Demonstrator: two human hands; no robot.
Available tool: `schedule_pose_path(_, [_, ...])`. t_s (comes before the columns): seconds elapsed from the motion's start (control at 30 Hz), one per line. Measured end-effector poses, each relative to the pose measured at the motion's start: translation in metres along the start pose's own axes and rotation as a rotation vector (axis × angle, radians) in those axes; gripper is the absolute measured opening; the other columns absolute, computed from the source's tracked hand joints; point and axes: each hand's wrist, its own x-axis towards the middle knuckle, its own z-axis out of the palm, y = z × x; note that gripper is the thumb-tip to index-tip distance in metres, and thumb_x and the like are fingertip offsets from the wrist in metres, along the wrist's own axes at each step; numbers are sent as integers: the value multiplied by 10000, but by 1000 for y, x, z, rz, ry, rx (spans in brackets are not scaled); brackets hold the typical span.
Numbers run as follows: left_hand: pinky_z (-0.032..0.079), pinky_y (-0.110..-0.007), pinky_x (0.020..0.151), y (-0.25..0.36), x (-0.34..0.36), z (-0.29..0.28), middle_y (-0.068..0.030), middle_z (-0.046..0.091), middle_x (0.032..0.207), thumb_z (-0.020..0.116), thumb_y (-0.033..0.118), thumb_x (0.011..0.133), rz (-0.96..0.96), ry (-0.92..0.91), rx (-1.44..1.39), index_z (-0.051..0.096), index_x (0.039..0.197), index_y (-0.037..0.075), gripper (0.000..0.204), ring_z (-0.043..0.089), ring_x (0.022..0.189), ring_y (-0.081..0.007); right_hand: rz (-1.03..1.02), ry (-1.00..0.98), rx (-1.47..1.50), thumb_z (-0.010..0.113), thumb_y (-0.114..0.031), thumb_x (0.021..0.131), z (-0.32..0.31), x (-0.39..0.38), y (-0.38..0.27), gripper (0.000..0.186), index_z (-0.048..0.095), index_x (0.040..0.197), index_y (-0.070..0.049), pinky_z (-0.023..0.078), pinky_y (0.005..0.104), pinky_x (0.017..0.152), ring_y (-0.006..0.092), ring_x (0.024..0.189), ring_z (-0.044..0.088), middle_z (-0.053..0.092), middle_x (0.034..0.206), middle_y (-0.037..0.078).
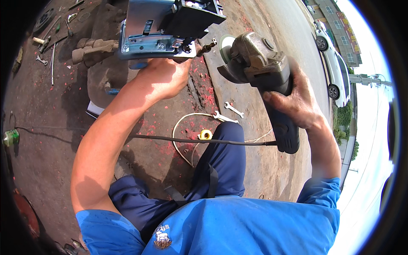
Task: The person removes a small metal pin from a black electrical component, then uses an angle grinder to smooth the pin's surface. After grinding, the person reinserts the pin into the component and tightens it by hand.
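Note:
My right hand [293, 100] is wrapped around the dark body of an angle grinder [259, 63]. The grinder's pale disc [226, 47] and curved guard point left, toward my other hand. My left hand [168, 78] is closed beneath a bright metal bracket with a black box [170, 25], which hides most of its fingers. From its fingertips juts a short dark metal rod with a knobbed end [207, 47], apart from the disc. Whether this hand also touches the bracket cannot be seen. A black cord [204, 141] runs left from the grinder's tail across my knee.
Two wrenches [233, 109], a yellow tape roll [205, 134] and a pale hose [175, 131] lie near my knee. Rusty metal parts [91, 51] stand left of the bracket. Hand tools [46, 44] lie at far left. White cars [335, 68] are parked beyond the road.

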Motion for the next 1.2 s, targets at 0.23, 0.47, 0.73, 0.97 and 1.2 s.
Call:
schedule_pose_path(0.23, [481, -477, 1038, 15, 1, -16, -242, 661, 1238, 505, 109, 963, -95, -137, 14, 410, 1550, 224, 606, 639, 1134, -436, -95, 3, 16, 811, -235, 729, 12, 1, 1, 702, 515, 1311, 24, 533, 364, 932, 210, 1013, 657, 672, 1090, 143])
schedule_pose_path(0.47, [488, -464, 1045, 10, 1, -7, -233, 640, 1312, 542, 51, 926, -58, -40, -42, 464, 1508, 156, 597, 629, 1168, -434, -123, 12, 63, 813, -230, 740, 8, 0, 4, 708, 507, 1319, 37, 534, 361, 931, 206, 1016, 660, 679, 1104, 148])
schedule_pose_path(0.73, [487, -455, 1054, 9, 1, -5, -226, 626, 1358, 551, 40, 921, -61, -39, -13, 458, 1511, 162, 610, 623, 1200, -427, -91, 0, 49, 810, -230, 734, 8, 0, 6, 732, 495, 1337, 41, 532, 373, 942, 225, 1039, 666, 675, 1124, 167])
schedule_pose_path(0.97, [470, -450, 1081, 12, 0, -10, -237, 605, 1387, 548, 38, 919, -94, -96, -49, 433, 1527, 176, 634, 598, 1248, -431, -139, 13, -18, 812, -223, 735, 9, 2, 8, 735, 491, 1343, 37, 535, 371, 940, 222, 1038, 668, 675, 1118, 165])
schedule_pose_path(1.2, [455, -449, 1098, 19, 5, -18, -240, 595, 1399, 536, 38, 925, -132, -134, -44, 443, 1520, 154, 614, 582, 1270, -429, -168, 50, 19, 817, -217, 727, 9, -1, 12, 713, 495, 1311, 34, 537, 381, 916, 260, 1003, 680, 671, 1075, 184])
